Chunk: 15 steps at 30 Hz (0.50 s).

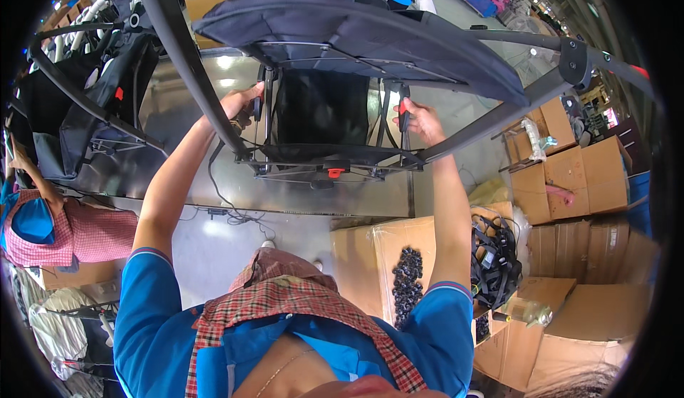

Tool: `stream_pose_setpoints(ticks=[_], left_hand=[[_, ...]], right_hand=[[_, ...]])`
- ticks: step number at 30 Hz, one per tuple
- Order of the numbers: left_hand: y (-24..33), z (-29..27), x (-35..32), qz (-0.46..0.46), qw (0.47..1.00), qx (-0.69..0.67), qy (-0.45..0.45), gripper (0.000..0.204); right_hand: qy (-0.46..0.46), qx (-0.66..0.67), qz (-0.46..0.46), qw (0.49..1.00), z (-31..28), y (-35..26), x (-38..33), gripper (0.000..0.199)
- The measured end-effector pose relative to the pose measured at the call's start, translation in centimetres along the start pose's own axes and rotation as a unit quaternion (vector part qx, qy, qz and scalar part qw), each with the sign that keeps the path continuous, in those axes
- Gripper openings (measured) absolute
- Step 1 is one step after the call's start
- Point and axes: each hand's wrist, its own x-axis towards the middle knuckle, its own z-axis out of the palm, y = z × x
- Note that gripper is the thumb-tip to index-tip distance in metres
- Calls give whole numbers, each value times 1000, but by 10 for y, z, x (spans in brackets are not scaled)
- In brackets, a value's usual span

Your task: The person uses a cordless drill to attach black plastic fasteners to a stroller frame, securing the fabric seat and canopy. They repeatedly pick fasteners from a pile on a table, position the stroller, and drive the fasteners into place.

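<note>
In front of me on the metal table stands a black stroller frame with a dark fabric canopy across its top. My left hand is closed around a black upright part on the left side of the frame; its fingers are partly hidden. On the opposite side, my right hand grips a similar black upright bearing a red button, the thumb close to the red. Between both hands lies a black fabric panel. A red piece shows at the middle of the near crossbar.
The shiny metal table runs left, where another black stroller stands beside a co-worker. A cable hangs over the near edge. Right of me are cardboard boxes, a pile of small black parts and black straps.
</note>
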Motion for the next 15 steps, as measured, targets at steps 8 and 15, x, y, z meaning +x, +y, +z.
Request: stream_pose_setpoints(ticks=[8, 15], left_hand=[[-29, -32, -31, -59, 998, 38, 11, 57], [-21, -24, -21, 23, 998, 55, 27, 55]], right_hand=[[-106, 5, -95, 990, 0, 55, -20, 52], [0, 10, -28, 1000, -28, 76, -27, 36]])
